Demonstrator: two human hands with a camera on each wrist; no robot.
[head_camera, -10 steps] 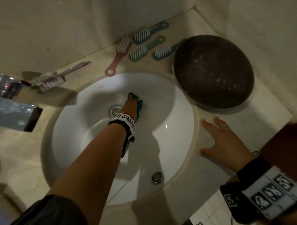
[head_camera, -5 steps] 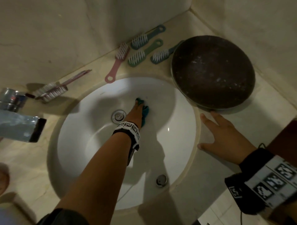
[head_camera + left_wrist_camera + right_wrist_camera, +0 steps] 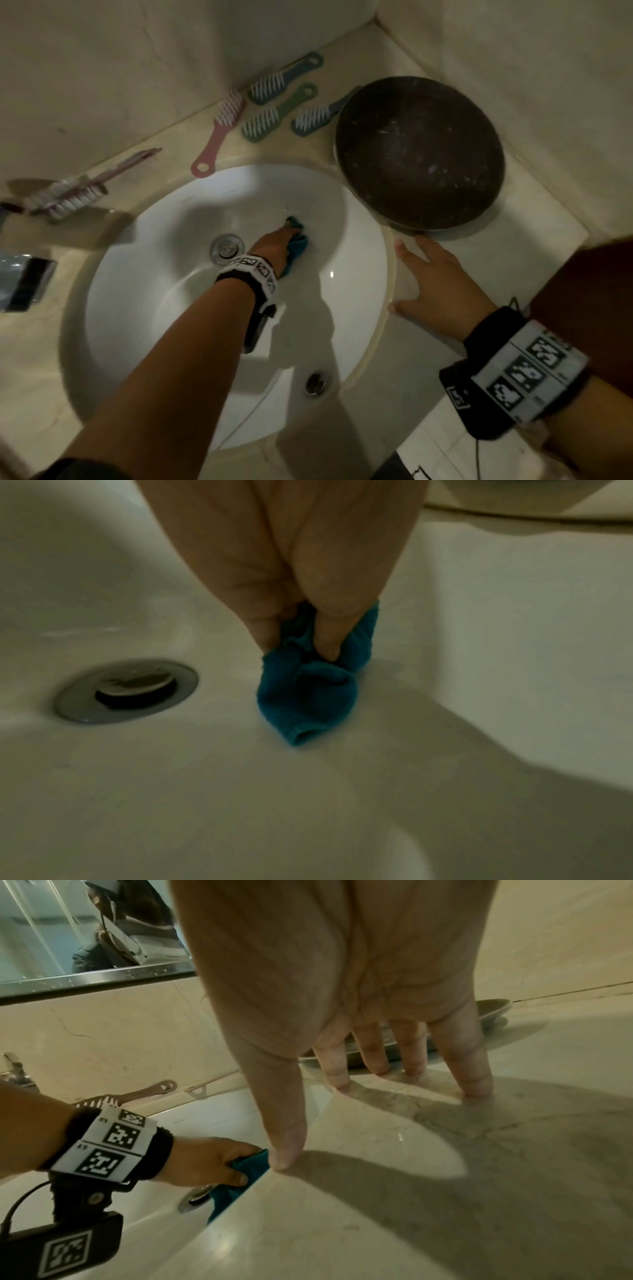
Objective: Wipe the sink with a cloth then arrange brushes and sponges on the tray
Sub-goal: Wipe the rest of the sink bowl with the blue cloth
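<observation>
My left hand (image 3: 279, 241) pinches the teal cloth (image 3: 308, 685) against the sink (image 3: 171, 308) floor, just right of the drain (image 3: 227, 247); right hand (image 3: 435, 284) flat on the counter, nearer the tray (image 3: 419, 154), brushes (image 3: 274, 109) beyond the basin

We see the sink (image 3: 144, 308) set into the bench (image 3: 513, 267), filling the middle of the frame, its drain (image 3: 226, 247) near the centre. Just right of the drain, inside the basin, our left hand (image 3: 274, 241) presses the cloth (image 3: 296, 245) to the sink wall. Our right hand (image 3: 442, 291) lies flat on the bench at the sink's right rim, fingertips by the tray (image 3: 419, 157) in the upper right. Four brushes (image 3: 263, 123) lie behind the sink, left of the tray; more brushes (image 3: 68, 198) lie at the upper left, with the tap (image 3: 24, 287) at the left edge.
</observation>
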